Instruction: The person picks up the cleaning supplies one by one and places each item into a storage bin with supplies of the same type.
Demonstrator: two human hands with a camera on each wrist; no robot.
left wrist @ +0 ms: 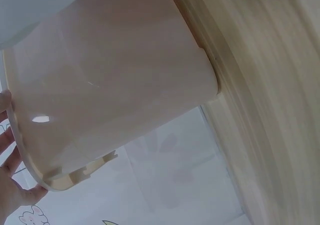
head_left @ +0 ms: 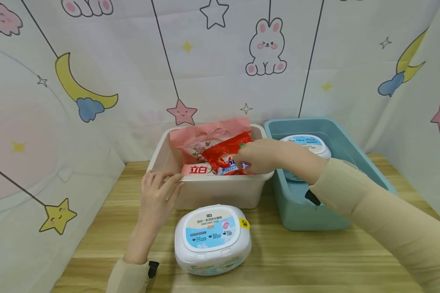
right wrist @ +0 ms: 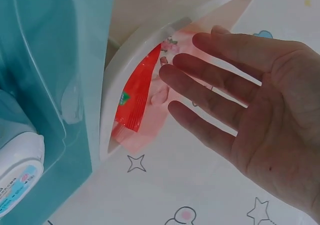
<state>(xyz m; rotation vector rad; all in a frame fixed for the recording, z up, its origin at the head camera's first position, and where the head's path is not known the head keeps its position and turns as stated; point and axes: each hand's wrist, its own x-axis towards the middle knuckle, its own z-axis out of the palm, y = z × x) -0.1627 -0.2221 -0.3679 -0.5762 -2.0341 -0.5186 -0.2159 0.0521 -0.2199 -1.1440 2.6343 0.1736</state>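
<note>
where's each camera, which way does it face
Head: head-worn, facing forward and down at pale bin; left hand, right hand show.
Left wrist: wrist-worn, faces pale bin's outer wall; left fingers show.
Right wrist: wrist-worn, faces teal bin and pale bin; right hand shows.
Shared by head and right wrist: red packet.

White backdrop (head_left: 220, 73) (printed rabbit (head_left: 266, 53), yellow moons (head_left: 69, 82), smiling stars (head_left: 182, 113)) behind; wood-grain tabletop (head_left: 297, 260) below.

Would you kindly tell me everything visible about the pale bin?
The pale bin is open-topped, plastic-looking and pinkish white, with rounded corners and a lipped rim. It stands upright on the wooden table, left of the teal bin, and holds a pink bag and a red packet. The left hand touches its near-left rim.
</note>
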